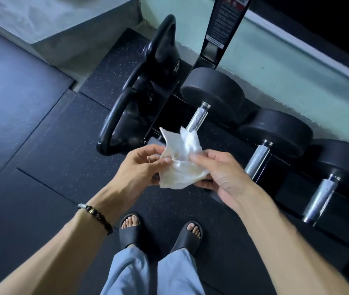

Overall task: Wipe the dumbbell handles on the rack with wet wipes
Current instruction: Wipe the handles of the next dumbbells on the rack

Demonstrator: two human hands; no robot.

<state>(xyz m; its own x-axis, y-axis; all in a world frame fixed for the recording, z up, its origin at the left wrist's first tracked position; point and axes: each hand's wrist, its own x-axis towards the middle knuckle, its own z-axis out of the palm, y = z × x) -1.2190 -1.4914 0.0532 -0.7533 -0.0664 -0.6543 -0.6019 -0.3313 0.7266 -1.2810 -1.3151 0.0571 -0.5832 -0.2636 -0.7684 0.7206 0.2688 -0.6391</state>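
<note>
Wipe: we hold a crumpled white wet wipe in the air in front of the rack, above the floor and just short of the nearest handle
Left hand: our left hand pinches the wipe's left edge between thumb and curled fingers
Right hand: our right hand grips the other side, fingertips on top and the rest folded underneath
Handles: three knurled steel dumbbell handles show, the nearest handle partly behind the wipe, a second handle and a third handle further right; none is touched
Progress: the wipe looks faintly yellowed, so we judge some wiping may be done, but we cannot tell which handles are clean; right now we seem to be refolding, with wiping left to do
Rack: the black rack carries the dumbbells along the wall
Around: kettlebells stand left of the rack on the speckled rubber floor
</note>
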